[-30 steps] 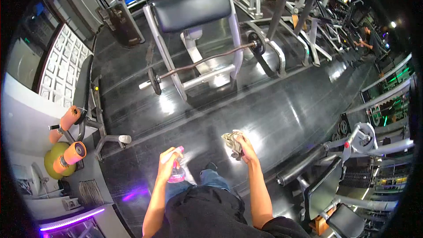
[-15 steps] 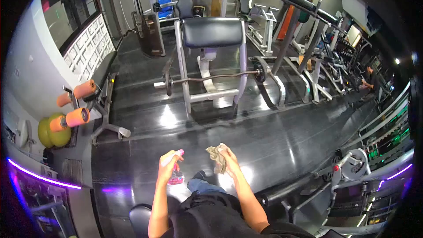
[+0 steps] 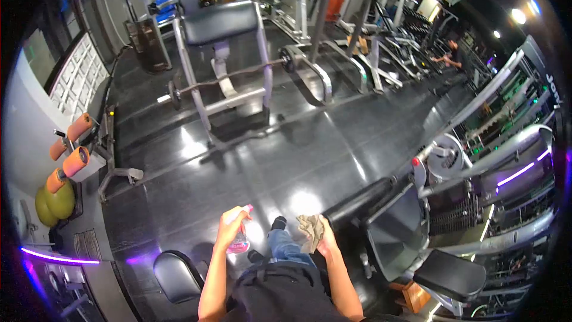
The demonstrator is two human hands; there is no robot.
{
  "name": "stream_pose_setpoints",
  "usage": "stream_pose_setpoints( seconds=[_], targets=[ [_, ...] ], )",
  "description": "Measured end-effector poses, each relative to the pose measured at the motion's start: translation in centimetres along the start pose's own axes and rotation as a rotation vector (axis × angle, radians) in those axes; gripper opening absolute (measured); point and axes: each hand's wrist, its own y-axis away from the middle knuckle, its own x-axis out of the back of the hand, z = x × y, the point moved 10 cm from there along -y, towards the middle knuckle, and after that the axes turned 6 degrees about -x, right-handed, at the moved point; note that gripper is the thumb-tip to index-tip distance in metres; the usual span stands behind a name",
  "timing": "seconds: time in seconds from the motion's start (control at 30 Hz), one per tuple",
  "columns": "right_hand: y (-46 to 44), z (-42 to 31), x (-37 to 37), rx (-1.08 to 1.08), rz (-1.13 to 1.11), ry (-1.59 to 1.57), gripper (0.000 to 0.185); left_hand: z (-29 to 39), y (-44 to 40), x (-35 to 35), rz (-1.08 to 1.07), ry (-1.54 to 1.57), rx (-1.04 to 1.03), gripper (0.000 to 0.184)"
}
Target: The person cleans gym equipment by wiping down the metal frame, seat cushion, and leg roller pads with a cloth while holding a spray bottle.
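While the L hand point(image 3: 230, 226) grips a spray bottle point(image 3: 239, 244) w/ pink liquid, the R hand point(image 3: 327, 241) clutches a crumpled cloth point(image 3: 310, 231). Neither item's touching any equip.; can't tell from here what's done or left. Nr the L hand, a padded seat point(image 3: 177, 276); well beyond both, a barbell point(image 3: 247, 71) on a padded rack point(image 3: 221, 22).

Crumpled khaki cloth point(image 3: 311, 231), pink-tinted plastic spray bottle point(image 3: 238, 244), blue jeans point(image 3: 286, 246), cylindrical orange foam rollers point(image 3: 75, 161), round yellow-green ball point(image 3: 56, 204).
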Motion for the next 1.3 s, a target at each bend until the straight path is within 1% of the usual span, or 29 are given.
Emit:
stream_pose_setpoints(
  seconds=[0.03, 0.07, 0.13, 0.17, 0.2, 0.27, 0.3, 0.4, 0.43, 0.53, 0.6, 0.67, 0.73, 0.77, 0.8, 0.87, 0.9, 0.93, 1.03, 1.07, 1.13, 1.17, 1.2, 1.27, 1.3],
  targets=[
    [2.2, -1.5, -0.5, 0.058, -0.139, -0.010, 0.053, -0.4, 0.3, -1.7, -0.026, -0.001, 0.005, 0.041],
    [3.8, -1.7, 2.0, -0.010, 0.051, -0.050, 0.052, -1.3, 0.7, -3.2, -0.040, 0.000, 0.020, 0.041],
    [5.3, -2.2, 5.1, -0.027, -0.038, -0.093, 0.051, -1.9, 1.5, -6.3, -0.086, 0.072, -0.009, 0.030],
    [5.9, -1.9, 8.2, -0.042, 0.110, -0.088, 0.049, -2.7, 2.0, -7.6, -0.086, 0.084, 0.012, 0.029],
    [6.2, -2.1, 9.4, -0.038, 0.055, -0.113, 0.049, -2.7, 2.6, -8.9, -0.080, 0.085, 0.031, 0.029],
    [6.6, -2.6, 12.8, -0.034, 0.045, -0.113, 0.048, -2.8, 3.7, -11.3, -0.056, 0.058, 0.031, 0.026],
    [6.8, -3.0, 13.9, -0.051, 0.015, -0.113, 0.048, -3.2, 4.3, -12.6, -0.042, 0.093, 0.052, 0.024],
    [6.7, -4.1, 17.3, -0.119, 0.031, -0.038, 0.049, -4.7, 6.0, -16.1, 0.009, 0.125, 0.074, 0.025],
    [6.6, -4.6, 18.3, -0.133, 0.037, 0.011, 0.049, -4.2, 6.5, -17.3, 0.025, 0.099, 0.076, 0.025],
    [6.1, -6.5, 20.8, -0.172, -0.015, 0.116, 0.047, -5.4, 7.8, -21.4, 0.071, 0.075, 0.089, 0.025],
    [5.6, -7.7, 23.7, -0.225, 0.041, 0.208, 0.043, -5.7, 8.8, -24.9, 0.084, 0.073, 0.125, 0.026],
    [3.9, -8.8, 27.2, -0.189, -0.018, 0.285, 0.045, -5.7, 9.1, -28.7, 0.053, 0.065, 0.135, 0.027],
    [2.9, -10.7, 30.5, -0.010, 0.063, 0.270, 0.040, -6.3, 9.0, -32.1, 0.021, 0.015, 0.170, 0.030],
    [3.2, -11.1, 32.5, -0.082, 0.098, 0.280, 0.038, -6.7, 9.0, -33.7, 0.015, -0.020, 0.190, 0.030],
    [2.5, -11.2, 34.7, -0.085, 0.084, 0.270, 0.039, -7.2, 9.3, -35.2, 0.009, -0.054, 0.214, 0.031],
    [1.6, -11.7, 38.5, -0.098, 0.150, 0.304, 0.039, -8.7, 9.1, -37.9, -0.008, -0.059, 0.213, 0.030],
    [1.6, -12.3, 39.4, -0.063, 0.181, 0.257, 0.041, -9.7, 9.1, -38.9, 0.018, -0.010, 0.232, 0.032],
    [1.5, -12.8, 40.0, -0.066, 0.180, 0.278, 0.044, -10.6, 8.9, -40.0, 0.046, 0.041, 0.251, 0.035],
    [0.4, -13.4, 41.2, -0.017, 0.149, 0.189, 0.049, -14.5, 7.8, -42.6, 0.082, 0.038, 0.302, 0.034],
    [-0.4, -12.5, 42.1, -0.074, 0.160, 0.166, 0.046, -16.0, 7.7, -43.3, 0.108, 0.036, 0.305, 0.034],
    [-1.8, -11.0, 43.6, -0.092, 0.189, 0.166, 0.046, -17.8, 7.1, -44.8, 0.131, -0.004, 0.328, 0.035],
    [-2.6, -10.4, 44.5, -0.059, 0.211, 0.228, 0.046, -18.5, 6.8, -45.6, 0.133, 0.004, 0.331, 0.036],
    [-3.0, -10.4, 45.2, -0.016, 0.196, 0.191, 0.046, -18.9, 6.3, -46.2, 0.137, 0.014, 0.333, 0.037],
    [-2.9, -10.3, 46.0, -0.077, 0.192, 0.124, 0.046, -20.0, 5.5, -47.3, 0.133, 0.045, 0.327, 0.037],
    [-3.1, -10.4, 46.4, -0.043, 0.197, 0.160, 0.045, -20.3, 5.1, -47.7, 0.132, 0.031, 0.334, 0.037]
  ],
)
